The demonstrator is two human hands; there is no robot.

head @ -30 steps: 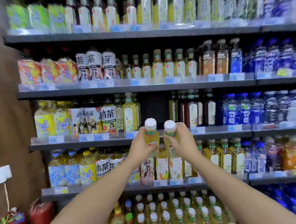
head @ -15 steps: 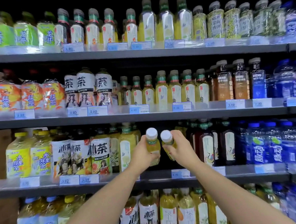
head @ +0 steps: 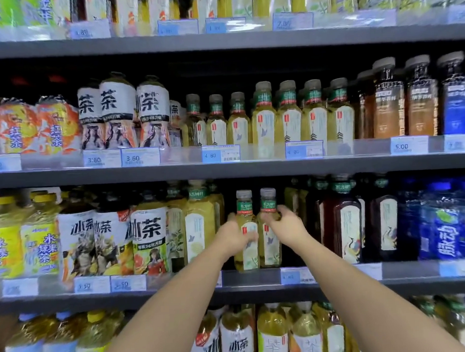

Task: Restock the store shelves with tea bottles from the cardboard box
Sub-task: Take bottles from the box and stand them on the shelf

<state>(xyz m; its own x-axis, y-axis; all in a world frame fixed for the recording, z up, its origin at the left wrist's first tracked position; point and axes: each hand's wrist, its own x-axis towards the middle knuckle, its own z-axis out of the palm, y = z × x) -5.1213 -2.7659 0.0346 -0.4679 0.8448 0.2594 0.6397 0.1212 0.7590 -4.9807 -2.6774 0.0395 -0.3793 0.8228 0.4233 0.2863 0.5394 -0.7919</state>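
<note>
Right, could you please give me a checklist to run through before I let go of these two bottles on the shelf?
1. Left hand grips left bottle: ok.
2. Right hand grips right bottle: ok.
3. Both bottles upright, labels forward: ok.
4. Bases seated on shelf: cannot tell, its front rail hides them.
5. Clearance either side: ok, dark gaps show.
6. Price tag matches: cannot tell, blurred.

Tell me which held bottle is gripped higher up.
The right-hand bottle: the right hand grips its shoulder; the left hand holds the other bottle mid-body.
</note>
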